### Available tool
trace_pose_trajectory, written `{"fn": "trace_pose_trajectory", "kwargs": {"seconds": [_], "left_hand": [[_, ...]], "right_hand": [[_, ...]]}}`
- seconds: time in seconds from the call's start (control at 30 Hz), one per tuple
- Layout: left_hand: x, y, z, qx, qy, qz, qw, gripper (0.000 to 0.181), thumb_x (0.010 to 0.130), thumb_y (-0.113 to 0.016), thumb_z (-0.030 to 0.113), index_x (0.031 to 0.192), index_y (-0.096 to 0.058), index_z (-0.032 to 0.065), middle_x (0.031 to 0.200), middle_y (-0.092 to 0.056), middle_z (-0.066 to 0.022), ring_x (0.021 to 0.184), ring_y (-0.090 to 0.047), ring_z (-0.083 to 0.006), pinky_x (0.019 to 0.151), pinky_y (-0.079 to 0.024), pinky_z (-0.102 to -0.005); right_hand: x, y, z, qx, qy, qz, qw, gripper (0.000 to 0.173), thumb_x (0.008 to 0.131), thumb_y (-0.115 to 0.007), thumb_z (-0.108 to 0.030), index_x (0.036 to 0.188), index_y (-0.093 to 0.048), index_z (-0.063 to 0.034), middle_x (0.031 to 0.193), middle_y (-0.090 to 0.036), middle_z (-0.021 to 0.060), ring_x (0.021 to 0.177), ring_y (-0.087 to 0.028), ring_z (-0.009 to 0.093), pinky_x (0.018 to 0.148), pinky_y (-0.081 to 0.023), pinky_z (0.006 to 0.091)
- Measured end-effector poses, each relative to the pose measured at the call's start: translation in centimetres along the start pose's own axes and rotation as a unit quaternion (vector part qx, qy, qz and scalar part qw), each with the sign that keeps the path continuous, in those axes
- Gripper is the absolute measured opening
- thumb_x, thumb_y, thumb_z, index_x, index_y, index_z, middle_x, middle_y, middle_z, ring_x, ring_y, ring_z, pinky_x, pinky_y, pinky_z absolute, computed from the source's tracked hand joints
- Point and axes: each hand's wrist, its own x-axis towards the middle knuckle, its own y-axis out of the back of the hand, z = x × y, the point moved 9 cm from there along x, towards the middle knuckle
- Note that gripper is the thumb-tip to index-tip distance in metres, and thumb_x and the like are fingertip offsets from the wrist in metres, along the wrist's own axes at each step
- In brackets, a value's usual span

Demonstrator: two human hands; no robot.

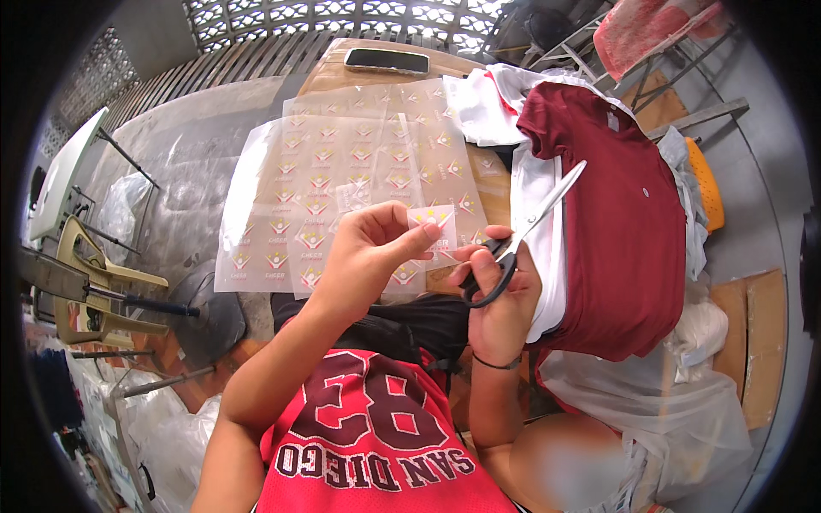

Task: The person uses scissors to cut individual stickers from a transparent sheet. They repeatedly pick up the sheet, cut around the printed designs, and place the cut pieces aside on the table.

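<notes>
My left hand (378, 253) pinches a small square of translucent film (442, 221) printed with a yellow, red and white emblem. Scissors (531, 219) with black handles are held in my right hand (500, 295), their blades together and pointing up and right, away from the film. My right fingertips are close to the film's right edge; whether they touch it I cannot tell. Under and beyond my hands lie overlapping translucent printed sheets (346, 144), with rows of the same emblem. Another small cut piece (353, 197) rests on them.
A folded maroon T-shirt (622, 224) lies on a garment stack at right, beside white shirts (474, 109). A phone (387, 61) sits on brown cardboard (327, 67) at the far side. Plastic chairs (109, 276) stand left; clear plastic (654, 404) hangs lower right.
</notes>
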Motion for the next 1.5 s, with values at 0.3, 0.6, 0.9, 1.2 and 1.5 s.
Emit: {"fn": "trace_pose_trajectory", "kwargs": {"seconds": [0.3,0.6,0.9,1.2,1.5], "left_hand": [[-0.2,-0.1,1.2,-0.015,-0.008,0.007,1.0,0.018,0.095,-0.076,0.017,0.087,-0.07,0.0013,0.085,-0.072,-0.002,0.078,-0.063,-0.0044,0.072,-0.05,-0.0231],[-0.6,-0.8,1.4,0.043,0.007,-0.036,0.998,0.02,0.097,-0.073,0.018,0.099,-0.072,-0.0012,0.093,-0.071,-0.0025,0.087,-0.065,-0.0065,0.08,-0.053,-0.0243],[-0.7,0.1,-0.1,-0.123,0.024,-0.022,0.992,0.051,0.106,-0.049,0.045,0.117,-0.067,-0.0016,0.112,-0.07,-0.0119,0.108,-0.065,-0.0198,0.086,-0.057,-0.0379],[-1.1,-1.0,-0.7,-0.122,0.027,-0.027,0.992,0.045,0.108,-0.043,0.041,0.119,-0.062,0.0015,0.111,-0.07,-0.0105,0.107,-0.066,-0.0195,0.091,-0.055,-0.0391],[-1.8,-2.5,0.5,-0.081,-0.01,-0.032,0.996,0.017,0.099,-0.071,0.016,0.106,-0.065,0.0015,0.103,-0.069,-0.0033,0.095,-0.063,-0.0073,0.084,-0.052,-0.0258]], "right_hand": [[0.0,0.4,-0.3,-0.034,0.018,-0.007,0.999,0.04,0.09,-0.076,0.0,0.125,-0.057,0.0018,0.095,-0.074,0.0138,0.073,-0.069,0.016,0.067,-0.054,0.0255],[0.6,-0.3,0.1,-0.033,0.021,-0.008,0.999,0.042,0.086,-0.077,0.007,0.122,-0.059,-0.0001,0.091,-0.072,0.0091,0.072,-0.069,0.013,0.064,-0.054,0.0225],[0.4,0.0,0.1,-0.007,0.024,0.01,1.0,0.042,0.084,-0.078,0.008,0.12,-0.059,-0.0005,0.092,-0.071,0.0094,0.071,-0.068,0.013,0.065,-0.053,0.0219],[0.0,0.0,-0.3,0.0,0.032,0.026,0.999,0.042,0.084,-0.078,0.008,0.121,-0.058,-0.0003,0.092,-0.07,0.0094,0.072,-0.068,0.013,0.066,-0.053,0.023],[-1.1,-0.2,0.6,0.042,0.067,0.043,0.996,0.042,0.086,-0.075,0.009,0.123,-0.056,-0.0016,0.09,-0.07,0.0096,0.071,-0.067,0.015,0.067,-0.053,0.0242]]}}
